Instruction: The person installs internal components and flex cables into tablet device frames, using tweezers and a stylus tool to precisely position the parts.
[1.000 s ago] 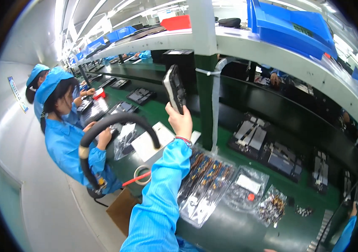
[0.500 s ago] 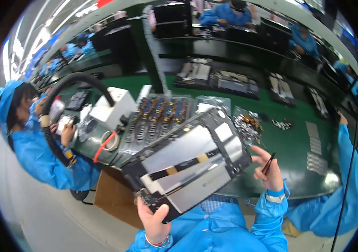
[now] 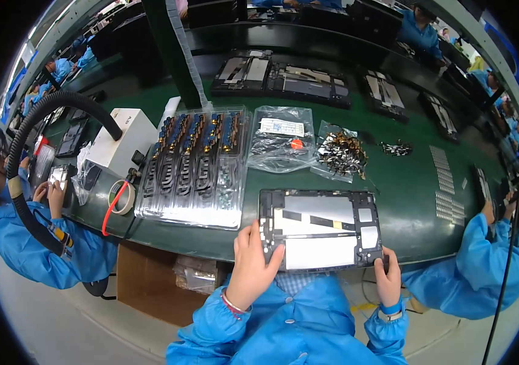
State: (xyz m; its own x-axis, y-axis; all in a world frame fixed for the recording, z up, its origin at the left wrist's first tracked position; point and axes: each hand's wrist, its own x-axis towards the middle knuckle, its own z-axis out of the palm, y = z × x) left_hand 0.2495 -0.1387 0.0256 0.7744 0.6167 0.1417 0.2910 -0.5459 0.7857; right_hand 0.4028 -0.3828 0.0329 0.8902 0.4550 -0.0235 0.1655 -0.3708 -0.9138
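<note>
An opened tablet [image 3: 320, 252], its black frame around silver battery panels and a dark ribbon strip, lies nearly level at the near edge of the bench. My left hand [image 3: 251, 267] grips its left end, thumb on top near the lower left corner. At the lower right corner, my right hand [image 3: 388, 282] pinches the tablet's rim. Something small and dark shows by the right fingertips; I cannot make out whether it is the tweezers. Beyond the tablet lie a clear plastic bag [image 3: 281, 155] with a white label and a heap of small ribbon parts [image 3: 341, 152].
A clear tray [image 3: 189, 210] of flex parts stands left, near a white box [image 3: 124, 146] with a black hose [image 3: 19, 140], and a tape roll [image 3: 127, 198]. More opened tablets [image 3: 314, 85] line the back. Metal strips [image 3: 450, 208] lie right. Co-workers sit on both sides; a carton [image 3: 150, 292] stands below.
The tablet has come down from a raised, tilted hold to nearly level. My right hand, earlier apart with tweezers in its fingers, now grips the tablet's corner. The view has shifted.
</note>
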